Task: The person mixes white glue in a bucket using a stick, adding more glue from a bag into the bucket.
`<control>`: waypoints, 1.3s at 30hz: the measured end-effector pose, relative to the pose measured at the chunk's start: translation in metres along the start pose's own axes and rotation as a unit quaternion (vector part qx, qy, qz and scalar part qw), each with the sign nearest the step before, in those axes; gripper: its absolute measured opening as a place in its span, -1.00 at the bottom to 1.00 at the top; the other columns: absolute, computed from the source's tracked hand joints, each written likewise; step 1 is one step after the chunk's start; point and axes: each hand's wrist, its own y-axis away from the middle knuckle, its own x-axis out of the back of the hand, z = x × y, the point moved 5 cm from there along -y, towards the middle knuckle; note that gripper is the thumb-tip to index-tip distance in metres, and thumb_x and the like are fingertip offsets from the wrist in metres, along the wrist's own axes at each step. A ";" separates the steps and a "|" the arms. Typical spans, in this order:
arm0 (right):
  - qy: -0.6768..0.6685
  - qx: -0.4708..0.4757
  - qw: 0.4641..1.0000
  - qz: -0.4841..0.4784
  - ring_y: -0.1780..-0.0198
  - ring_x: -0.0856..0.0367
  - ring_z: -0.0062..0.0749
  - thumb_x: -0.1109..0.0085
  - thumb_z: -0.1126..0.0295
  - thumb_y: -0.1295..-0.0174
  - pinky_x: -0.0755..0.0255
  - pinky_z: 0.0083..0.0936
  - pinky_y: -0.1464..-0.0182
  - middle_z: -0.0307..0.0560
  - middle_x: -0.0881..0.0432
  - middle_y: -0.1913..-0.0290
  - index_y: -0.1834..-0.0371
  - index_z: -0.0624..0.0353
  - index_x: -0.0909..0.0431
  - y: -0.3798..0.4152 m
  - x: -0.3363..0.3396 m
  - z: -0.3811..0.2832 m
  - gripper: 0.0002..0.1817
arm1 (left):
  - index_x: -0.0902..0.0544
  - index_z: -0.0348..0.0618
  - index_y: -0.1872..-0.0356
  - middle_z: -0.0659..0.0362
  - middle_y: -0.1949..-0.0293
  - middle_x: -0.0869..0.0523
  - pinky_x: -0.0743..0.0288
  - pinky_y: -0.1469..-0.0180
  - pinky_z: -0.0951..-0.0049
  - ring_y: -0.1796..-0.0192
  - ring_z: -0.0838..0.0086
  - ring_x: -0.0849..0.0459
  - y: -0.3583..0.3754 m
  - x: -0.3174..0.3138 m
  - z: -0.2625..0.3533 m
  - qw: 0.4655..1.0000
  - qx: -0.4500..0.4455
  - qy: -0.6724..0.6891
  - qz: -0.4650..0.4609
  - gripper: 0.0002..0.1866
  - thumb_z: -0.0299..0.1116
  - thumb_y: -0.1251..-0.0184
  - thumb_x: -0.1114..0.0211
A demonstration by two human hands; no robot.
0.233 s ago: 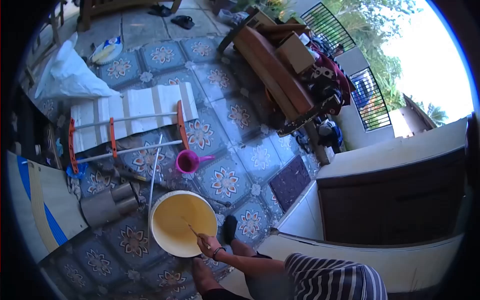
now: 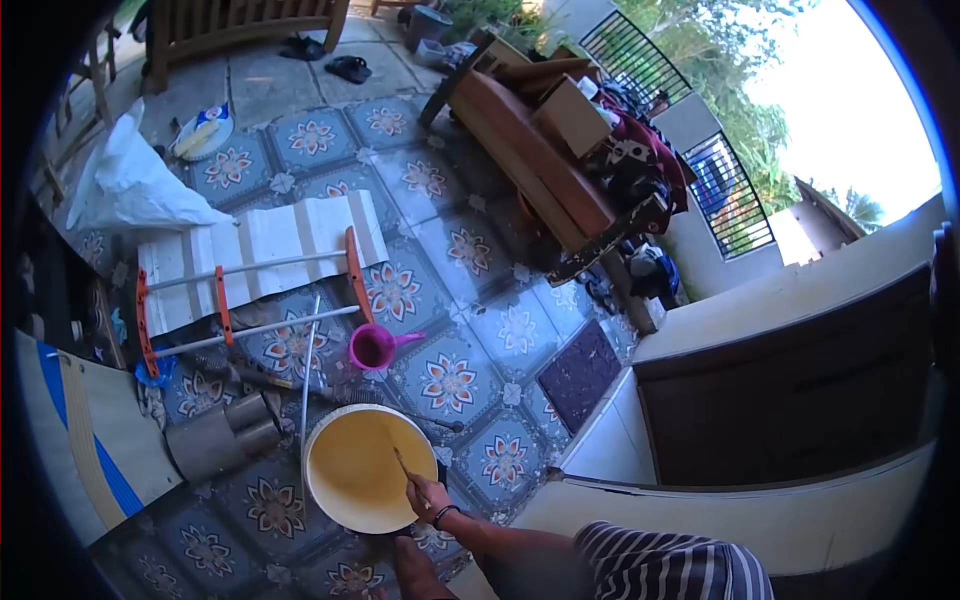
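My right hand reaches in from the lower right, a dark band on its wrist, over the near right rim of a round tub. The tub has a pale rim and a yellow inside. Closed fingers hold a thin brown stick, which slants up and left over the inside of the tub. My left hand is out of sight. Beyond the tub, a magenta dipper with a handle rests on the tiles. A long thin pale rod lies along the tub's left side.
Grey pipe pieces lie left of the tub. Farther off are a white corrugated panel under an orange-and-silver rack, and a white sack. A loaded wooden bench stands upper right, with a dark mat nearer.
The stick has swung toward the tub's right side and points more steeply upward. My view has shifted, so the tub sits lower in it and one of my feet no longer shows.
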 end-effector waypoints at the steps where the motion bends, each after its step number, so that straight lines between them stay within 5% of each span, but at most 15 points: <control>1: -0.009 0.024 1.000 -0.004 0.23 -0.69 0.16 -0.09 0.40 -0.29 -0.59 -0.13 0.15 0.26 -0.68 0.34 0.06 0.30 -0.58 -0.007 -0.002 0.001 -0.76 | -0.56 -0.41 0.08 -0.34 0.02 -0.60 -0.42 -0.07 -0.02 -0.07 -0.27 -0.52 0.002 0.000 -0.001 1.000 0.001 0.003 0.013 -0.55 -0.24 -0.45 0.22; 6: -0.024 0.057 0.994 -0.093 0.28 -0.65 0.21 -0.10 0.47 -0.26 -0.53 -0.10 0.23 0.27 -0.64 0.34 0.08 0.29 -0.52 -0.024 -0.026 -0.011 -0.79 | -0.57 -0.38 0.15 -0.30 0.07 -0.60 -0.43 -0.06 0.02 -0.04 -0.23 -0.53 0.003 -0.009 -0.004 0.999 0.018 -0.018 0.039 -0.58 -0.23 -0.46 0.18; 10: -0.049 0.095 0.979 -0.172 0.28 -0.61 0.31 -0.10 0.36 -0.23 -0.49 0.06 0.19 0.32 -0.61 0.41 0.28 0.28 -0.42 -0.002 -0.039 -0.040 -0.81 | -0.57 -0.35 0.11 -0.25 0.03 -0.61 -0.43 -0.09 0.06 -0.08 -0.16 -0.54 -0.010 -0.019 0.007 0.997 0.018 -0.068 0.032 -0.62 -0.26 -0.47 0.15; 16: 0.074 0.108 0.908 -0.399 0.22 -0.65 0.24 -0.17 0.28 -0.10 -0.49 0.05 0.17 0.27 -0.66 0.37 0.22 0.30 -0.49 0.056 -0.105 0.053 -0.70 | -0.57 -0.30 0.05 -0.18 -0.03 -0.61 -0.43 -0.14 0.12 -0.14 -0.07 -0.55 -0.018 -0.038 0.018 0.981 -0.005 -0.194 0.021 -0.67 -0.31 -0.49 0.11; 18: 0.074 0.079 0.920 -0.377 0.24 -0.66 0.23 -0.12 0.29 -0.16 -0.51 0.03 0.18 0.29 -0.66 0.34 0.21 0.33 -0.49 0.029 -0.024 0.011 -0.71 | -0.57 -0.29 0.03 -0.15 -0.06 -0.61 -0.43 -0.16 0.14 -0.16 -0.03 -0.55 -0.012 -0.039 0.015 0.981 0.020 -0.193 0.025 -0.69 -0.33 -0.50 0.10; 22: 0.079 -0.017 0.968 -0.237 0.24 -0.65 0.24 -0.05 0.32 -0.24 -0.51 0.00 0.18 0.32 -0.65 0.33 0.19 0.35 -0.46 -0.016 0.016 0.011 -0.73 | -0.45 -0.35 -0.15 -0.21 -0.14 -0.55 -0.38 -0.24 0.08 -0.21 -0.09 -0.50 0.050 0.025 0.035 0.977 0.196 -0.053 0.059 -0.60 -0.29 -0.42 -0.08; 25: 0.040 0.045 0.987 -0.148 0.23 -0.68 0.11 -0.14 0.44 -0.19 -0.54 -0.12 0.22 0.21 -0.65 0.37 0.17 0.35 -0.56 -0.037 0.011 0.008 -0.79 | -0.33 -0.42 -0.31 -0.30 -0.19 -0.48 -0.32 -0.32 0.03 -0.25 -0.18 -0.45 0.089 0.059 0.048 0.940 0.325 -0.038 0.094 -0.38 -0.21 -0.35 -0.23; 31: -0.071 0.116 0.966 -0.218 0.23 -0.65 0.23 -0.09 0.42 -0.18 -0.49 -0.04 0.18 0.29 -0.65 0.34 0.15 0.31 -0.46 -0.023 -0.040 -0.026 -0.77 | -0.31 -0.39 -0.32 -0.30 -0.16 -0.50 -0.33 -0.30 0.04 -0.23 -0.16 -0.47 0.037 0.030 0.070 0.959 0.271 -0.046 0.064 -0.33 -0.17 -0.31 -0.26; 34: -0.012 0.123 0.916 -0.381 0.23 -0.67 0.19 -0.12 0.42 -0.12 -0.50 -0.07 0.17 0.28 -0.65 0.34 0.07 0.32 -0.47 0.003 -0.065 -0.023 -0.69 | -0.30 -0.38 -0.33 -0.30 -0.14 -0.51 -0.34 -0.29 0.04 -0.23 -0.16 -0.47 0.059 0.042 0.060 0.954 0.290 -0.036 0.060 -0.31 -0.15 -0.30 -0.27; 38: 0.133 0.181 0.878 -0.423 0.23 -0.68 0.15 -0.17 0.28 0.00 -0.55 -0.09 0.15 0.17 -0.69 0.37 0.43 0.19 -0.67 0.020 -0.030 -0.015 -0.79 | -0.28 -0.43 -0.33 -0.33 -0.16 -0.48 -0.31 -0.31 -0.01 -0.24 -0.22 -0.44 0.092 0.046 0.018 0.945 0.316 -0.008 0.088 -0.22 -0.09 -0.22 -0.33; 39: 0.096 0.167 0.870 -0.454 0.25 -0.66 0.17 -0.19 0.33 -0.03 -0.51 -0.04 0.19 0.20 -0.64 0.43 0.35 0.20 -0.60 0.023 -0.035 0.016 -0.81 | -0.31 -0.48 -0.30 -0.32 -0.15 -0.50 -0.30 -0.32 -0.01 -0.24 -0.24 -0.44 0.089 0.052 0.025 0.946 0.315 -0.002 0.082 -0.20 -0.09 -0.18 -0.35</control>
